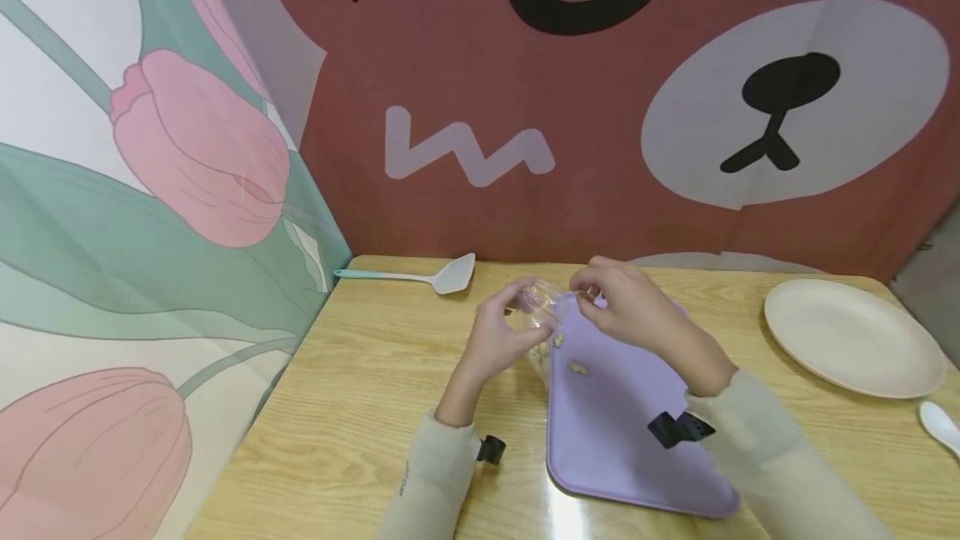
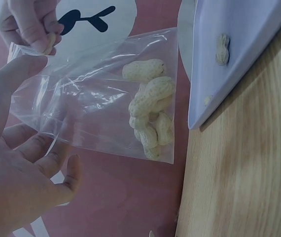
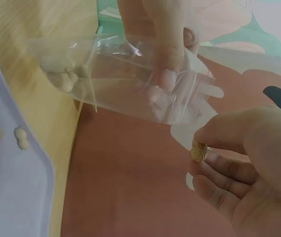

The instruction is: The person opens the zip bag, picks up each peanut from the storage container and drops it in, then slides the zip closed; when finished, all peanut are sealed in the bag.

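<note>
My left hand (image 1: 491, 342) grips a clear zip bag (image 2: 93, 96) near its mouth, thumb on one side and fingers on the other. Several unshelled peanuts (image 2: 153, 98) lie bunched at the bag's bottom end. Close to the mouth, my right hand (image 1: 626, 302) pinches a single peanut (image 3: 198, 152) between thumb and fingertips. The bag hangs over the left far edge of a purple tray (image 1: 622, 423). Two loose peanuts lie on that tray, one whole peanut (image 1: 577, 367) and another peanut (image 1: 558, 341) nearer its edge.
A white spatula (image 1: 453, 275) with a light blue handle lies at the table's back left. On the right stand a large cream plate (image 1: 855, 340) and a white spoon (image 1: 940, 426). Printed cloth (image 1: 465, 215) rises behind the wooden table (image 1: 390, 373).
</note>
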`<state>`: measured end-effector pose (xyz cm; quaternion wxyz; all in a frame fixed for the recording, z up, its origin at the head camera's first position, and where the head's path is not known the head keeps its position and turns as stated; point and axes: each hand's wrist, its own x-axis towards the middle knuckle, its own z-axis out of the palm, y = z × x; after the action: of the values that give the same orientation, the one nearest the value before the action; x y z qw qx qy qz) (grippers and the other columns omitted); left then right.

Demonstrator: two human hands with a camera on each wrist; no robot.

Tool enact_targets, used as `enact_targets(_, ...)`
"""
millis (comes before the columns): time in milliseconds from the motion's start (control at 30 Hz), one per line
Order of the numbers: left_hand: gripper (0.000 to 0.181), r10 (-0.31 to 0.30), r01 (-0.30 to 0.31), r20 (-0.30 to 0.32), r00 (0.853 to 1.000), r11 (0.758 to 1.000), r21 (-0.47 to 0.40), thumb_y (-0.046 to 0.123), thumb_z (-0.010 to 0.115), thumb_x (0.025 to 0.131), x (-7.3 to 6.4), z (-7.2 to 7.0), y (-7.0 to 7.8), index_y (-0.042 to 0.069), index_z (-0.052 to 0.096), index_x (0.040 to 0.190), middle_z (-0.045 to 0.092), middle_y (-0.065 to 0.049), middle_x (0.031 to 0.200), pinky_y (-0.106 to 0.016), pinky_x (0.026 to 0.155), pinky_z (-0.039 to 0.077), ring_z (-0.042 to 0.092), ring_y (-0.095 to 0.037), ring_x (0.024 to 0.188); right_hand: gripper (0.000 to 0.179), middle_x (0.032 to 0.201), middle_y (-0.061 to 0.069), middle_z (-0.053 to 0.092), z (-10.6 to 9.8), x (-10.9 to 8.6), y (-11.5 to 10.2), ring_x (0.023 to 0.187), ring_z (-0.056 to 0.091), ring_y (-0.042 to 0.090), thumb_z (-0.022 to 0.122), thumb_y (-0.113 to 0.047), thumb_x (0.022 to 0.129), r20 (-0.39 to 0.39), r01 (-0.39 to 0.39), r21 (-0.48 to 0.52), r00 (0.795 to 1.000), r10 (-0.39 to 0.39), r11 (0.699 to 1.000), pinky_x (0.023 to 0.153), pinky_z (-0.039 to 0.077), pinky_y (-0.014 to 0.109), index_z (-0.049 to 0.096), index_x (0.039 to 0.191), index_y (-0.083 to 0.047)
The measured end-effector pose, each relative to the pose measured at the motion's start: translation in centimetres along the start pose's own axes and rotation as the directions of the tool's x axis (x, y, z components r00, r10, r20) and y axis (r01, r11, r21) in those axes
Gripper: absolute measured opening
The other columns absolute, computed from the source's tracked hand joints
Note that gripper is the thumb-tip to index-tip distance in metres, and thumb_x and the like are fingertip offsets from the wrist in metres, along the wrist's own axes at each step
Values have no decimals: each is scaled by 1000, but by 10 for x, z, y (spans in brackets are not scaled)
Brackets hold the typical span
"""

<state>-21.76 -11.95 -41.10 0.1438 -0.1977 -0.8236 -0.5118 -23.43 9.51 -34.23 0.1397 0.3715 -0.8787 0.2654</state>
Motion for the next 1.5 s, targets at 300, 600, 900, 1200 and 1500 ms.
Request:
enact_targets(300, 61, 12, -12, 12, 1000, 1000, 0, 22, 82, 79, 1, 1, -2, 3, 60, 133, 69, -1, 97, -38, 83, 47, 61, -12, 90, 16, 86, 5, 65, 3, 11, -7, 78, 65, 20, 73, 7, 80, -9, 71, 33, 997, -71, 997, 68, 55, 36, 73, 94, -1)
enact_targets(600, 60, 40, -40, 13, 999, 999, 6, 17, 81, 77, 2, 2, -1, 3, 61, 131, 67, -1, 93, -37, 84, 48, 60, -13, 89, 19, 91, 5, 66, 10, 18, -13, 81, 65, 19, 73, 5, 83, 13, 96, 76, 995, -97, 992, 71, 55, 34, 74, 101, 0)
enact_targets(900, 58, 36, -36, 14, 999, 999, -7, 20, 81, 78, 1, 1, 1, 8, 62, 132, 69, -4, 92, -42, 83, 47, 60, -12, 89, 19, 90, 5, 65, 17, 21, -17, 81, 65, 19, 74, 2, 84, 33, 91, 93, 995, -95, 991, 71, 55, 36, 73, 103, 0)
enact_targets(1200, 59, 42, -42, 32, 999, 999, -9, 19, 81, 78, 1, 3, 0, 7, 61, 132, 69, -4, 91, -36, 82, 45, 64, -22, 91, 19, 91, 6, 66, 18, 19, -16, 80, 64, 22, 74, -3, 86, 24, 105, 98, 994, -107, 990, 69, 53, 34, 74, 105, -1)
enact_targets(1500, 61, 29, -29, 35, 999, 1000, -10, 19, 80, 78, 0, 2, 1, 4, 60, 133, 68, -4, 92, -54, 86, 47, 61, -14, 90, 20, 92, 6, 66, 19, 18, -15, 82, 64, 21, 74, -3, 86, 31, 85, 103, 996, -89, 991, 69, 54, 36, 74, 107, -2)
